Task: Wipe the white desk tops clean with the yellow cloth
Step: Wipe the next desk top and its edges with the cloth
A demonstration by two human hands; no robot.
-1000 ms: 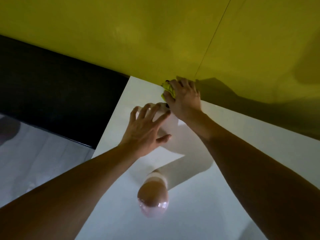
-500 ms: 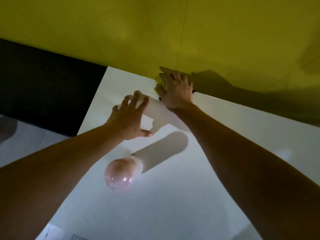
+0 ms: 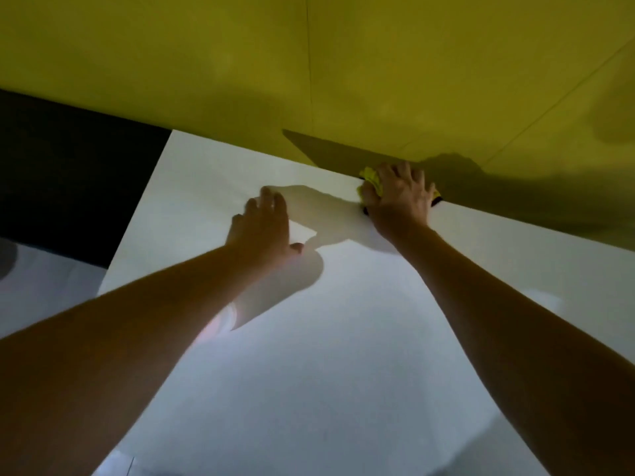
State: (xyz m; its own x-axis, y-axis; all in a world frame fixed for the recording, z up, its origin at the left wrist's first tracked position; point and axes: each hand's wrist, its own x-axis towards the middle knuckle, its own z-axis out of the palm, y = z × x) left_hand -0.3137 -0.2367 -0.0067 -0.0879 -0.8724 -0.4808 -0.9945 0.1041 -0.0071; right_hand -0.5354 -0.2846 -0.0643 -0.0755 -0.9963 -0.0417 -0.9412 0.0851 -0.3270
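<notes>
Right hand [image 3: 398,197] at the far edge of the white worktop [image 3: 343,355], fingers curled over a bunched yellow cloth [image 3: 372,182], pressing it down where worktop meets the yellow partition panel [image 3: 309,63]. Cloth mostly hidden under the palm, a crumpled bit showing at the left of the knuckles, touching both worktop and the foot of the panel. Small dark patches just beside the hand at wrist and far right, too small to identify. Left hand [image 3: 263,228] flat on the worktop, left of the right hand and somewhat nearer, fingers straight and close together, thumb tucked to the right, holding nothing. Both forearms stretched in from the near edge, casting soft grey shadows on the worktop between the hands. Faint pinkish glossy reflection [image 3: 220,324] on the worktop beside the left forearm, partly covered by it. Dark panel [image 3: 68,173] beyond the worktop's left edge, pale floor [image 3: 44,280] below it at the left. Thin vertical seam in the yellow panel above the hands.
</notes>
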